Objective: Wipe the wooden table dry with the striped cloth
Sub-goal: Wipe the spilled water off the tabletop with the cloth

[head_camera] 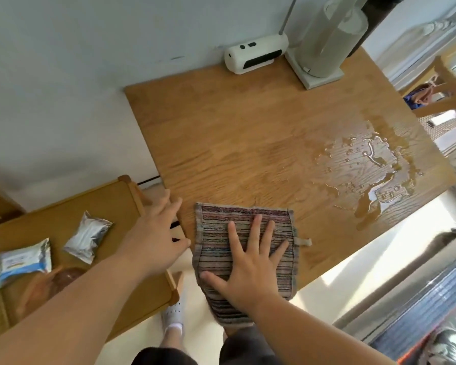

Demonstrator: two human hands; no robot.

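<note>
striped cloth (pixel 244 255) pinned under flat, splayed right hand (pixel 248 264) on wooden table (pixel 234 143).

Both bare arms reach forward, the right hand (pixel 248 262) lying flat, palm down, with its fingers spread wide, and the left hand (pixel 157 233) beside it stretched out, its fingers straight and close together, thumb held apart

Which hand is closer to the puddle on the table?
Right. The right hand lies flat on the striped cloth, with the puddle farther back and to its right. The left hand is at the left edge of the table, farther away.
</note>
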